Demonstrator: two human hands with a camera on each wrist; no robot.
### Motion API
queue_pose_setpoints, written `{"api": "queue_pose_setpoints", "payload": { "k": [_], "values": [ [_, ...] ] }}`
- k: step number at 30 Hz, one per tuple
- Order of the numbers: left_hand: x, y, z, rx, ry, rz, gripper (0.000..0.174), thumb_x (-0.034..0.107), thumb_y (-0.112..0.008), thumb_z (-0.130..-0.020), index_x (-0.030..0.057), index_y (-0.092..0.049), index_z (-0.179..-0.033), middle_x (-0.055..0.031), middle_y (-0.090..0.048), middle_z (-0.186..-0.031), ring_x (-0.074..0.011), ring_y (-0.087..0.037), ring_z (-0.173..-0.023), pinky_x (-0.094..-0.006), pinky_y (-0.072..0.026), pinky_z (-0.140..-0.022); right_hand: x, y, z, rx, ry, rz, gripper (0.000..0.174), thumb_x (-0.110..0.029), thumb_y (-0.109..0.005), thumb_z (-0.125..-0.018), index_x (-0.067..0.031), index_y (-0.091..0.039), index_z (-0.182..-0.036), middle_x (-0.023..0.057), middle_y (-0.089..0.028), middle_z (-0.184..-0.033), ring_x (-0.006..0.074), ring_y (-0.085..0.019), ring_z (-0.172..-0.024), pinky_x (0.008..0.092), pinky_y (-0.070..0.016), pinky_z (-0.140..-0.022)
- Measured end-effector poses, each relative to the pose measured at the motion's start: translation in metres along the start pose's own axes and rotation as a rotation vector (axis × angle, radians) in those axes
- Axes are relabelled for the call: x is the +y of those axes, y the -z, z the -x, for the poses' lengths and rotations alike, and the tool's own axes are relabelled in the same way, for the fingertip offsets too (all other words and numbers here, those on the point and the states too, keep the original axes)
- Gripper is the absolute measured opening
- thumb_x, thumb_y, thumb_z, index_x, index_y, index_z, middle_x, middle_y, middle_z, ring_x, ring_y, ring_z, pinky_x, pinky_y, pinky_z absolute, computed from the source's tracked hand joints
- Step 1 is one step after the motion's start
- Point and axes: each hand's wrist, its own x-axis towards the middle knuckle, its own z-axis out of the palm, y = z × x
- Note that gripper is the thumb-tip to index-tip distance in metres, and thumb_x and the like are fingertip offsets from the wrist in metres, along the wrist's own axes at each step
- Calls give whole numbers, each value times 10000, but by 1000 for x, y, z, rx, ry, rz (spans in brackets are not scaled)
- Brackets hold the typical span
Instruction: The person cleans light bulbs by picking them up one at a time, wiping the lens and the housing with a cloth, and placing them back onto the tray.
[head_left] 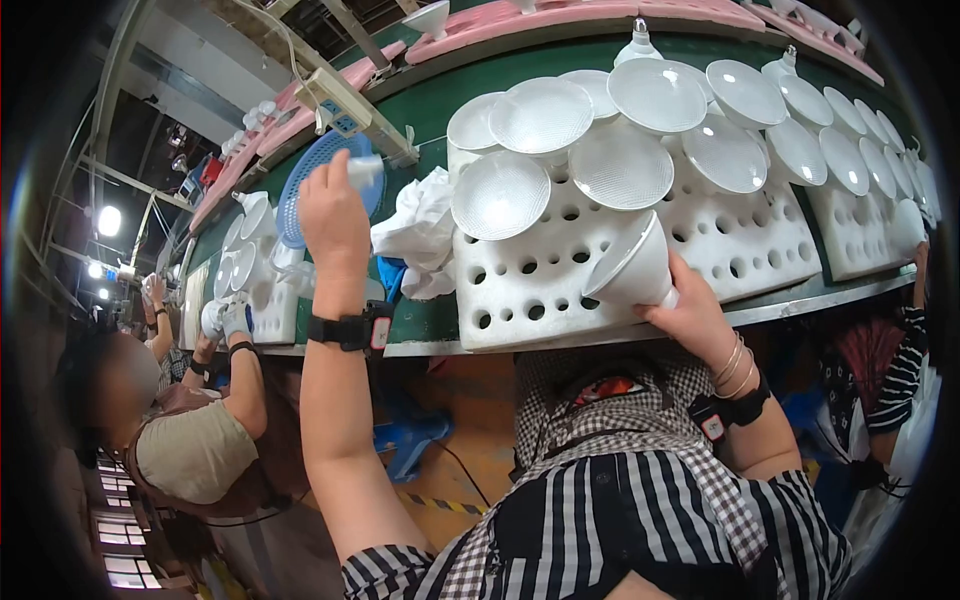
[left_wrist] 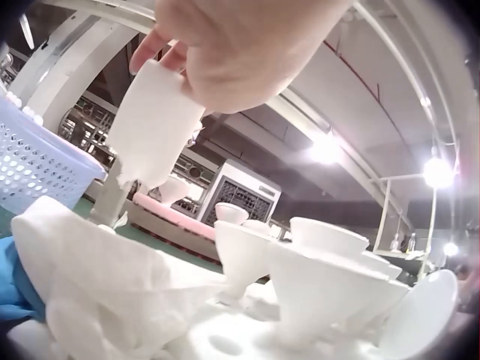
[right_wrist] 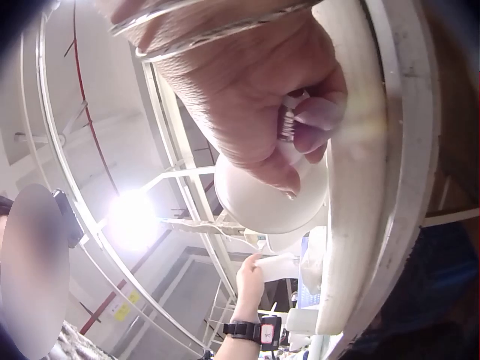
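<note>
My left hand (head_left: 335, 215) is raised beside a blue perforated basket (head_left: 292, 212) and holds a white, soft-looking piece (left_wrist: 154, 124) that hangs below the fingers in the left wrist view. Whether it is cloth or thin foam, I cannot tell. With my right hand (head_left: 690, 312) I grip a white reflector bulb (head_left: 635, 265) by its narrow base end, the wide face tilted left over the front of a foam block. The screw thread of the base (right_wrist: 286, 124) shows between the fingers in the right wrist view. A crumpled white cloth (head_left: 415, 235) lies right of the basket.
Several reflector bulbs (head_left: 542, 115) stand face up in a white foam block (head_left: 640, 255) with holes. More sit in a second block (head_left: 850, 225) at right. A power strip (head_left: 345, 110) stands behind the basket. Another person (head_left: 195, 440) works at left.
</note>
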Motion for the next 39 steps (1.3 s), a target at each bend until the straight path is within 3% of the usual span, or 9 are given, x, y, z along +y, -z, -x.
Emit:
{"api": "queue_pose_setpoints", "payload": {
  "k": [2, 11, 13, 17, 22, 27, 32, 38, 39],
  "values": [
    [8, 2, 0, 104, -49, 14, 353, 1, -560, -817, 83, -650, -1148, -101, -656, -966, -327, -610, -944, -442, -492, -840, -1, 0, 0, 1, 11, 20, 746, -188, -762, -748, -40, -442, -1406, 213, -687, -1108, 387, -663, -1017, 411, -510, -882],
    [41, -31, 105, -654, 212, 463, 250, 129, -662, -838, 34, -611, -1064, -202, -635, -1124, -406, -588, -1091, -450, -471, -953, -1, 4, 3, -76, -51, -42, 825, -201, -750, -798, -44, -340, -1496, 184, -677, -1134, 312, -677, -954, 385, -522, -850],
    [32, -33, 110, -624, 344, 502, 280, 116, -640, -859, 32, -607, -1124, -202, -623, -1176, -402, -580, -1121, -438, -463, -975, -20, 10, 6, -212, -208, -268, 855, -216, -710, -883, -52, -212, -1559, 112, -658, -1004, 141, -611, -709, 283, -518, -601],
    [37, -3, 113, -245, 559, 794, 402, 114, -563, -960, -15, -561, -1341, -215, -562, -1358, -335, -539, -1258, -403, -395, -1078, -43, 18, 11, -344, -324, -449, 828, -197, -666, -919, -37, -173, -1565, 77, -632, -936, 74, -503, -572, 234, -439, -502],
    [127, 81, 85, -23, 241, 791, 390, 96, -605, -946, -32, -582, -1313, -218, -518, -1426, -354, -500, -1313, -436, -361, -1113, -42, 1, 8, -291, -161, -224, 781, -244, -651, -926, -20, -236, -1548, 164, -662, -1004, 173, -608, -740, 305, -500, -677],
    [171, 99, 75, -130, -140, 729, 362, 89, -662, -878, 67, -673, -1239, -221, -546, -1389, -417, -510, -1280, -472, -421, -1063, -53, -7, 8, -189, 1, -22, 719, -300, -641, -931, 3, -339, -1508, 260, -665, -1084, 298, -649, -956, 368, -496, -869],
    [166, 85, 79, -204, -139, 758, 393, 67, -703, -827, 139, -704, -1213, -142, -601, -1340, -395, -538, -1221, -454, -446, -1011, -61, -3, 5, -211, -66, 33, 671, -316, -636, -933, 3, -403, -1474, 251, -673, -1051, 319, -661, -922, 359, -502, -846],
    [151, 74, 87, -26, 320, 753, 324, 35, -597, -903, 11, -667, -1219, -191, -624, -1284, -375, -552, -1220, -438, -412, -1046, -59, -9, -3, -143, -15, 29, 618, -326, -638, -929, -10, -473, -1434, 233, -683, -1031, 312, -665, -892, 355, -505, -826],
    [157, 82, 88, -44, 143, 729, 354, 21, -591, -875, 4, -663, -1221, -214, -617, -1281, -376, -534, -1242, -458, -395, -1060, -59, -9, -4, -145, -19, 31, 618, -326, -638, -929, -10, -473, -1434, 233, -683, -1031, 312, -665, -892, 355, -505, -826]
  ]
}}
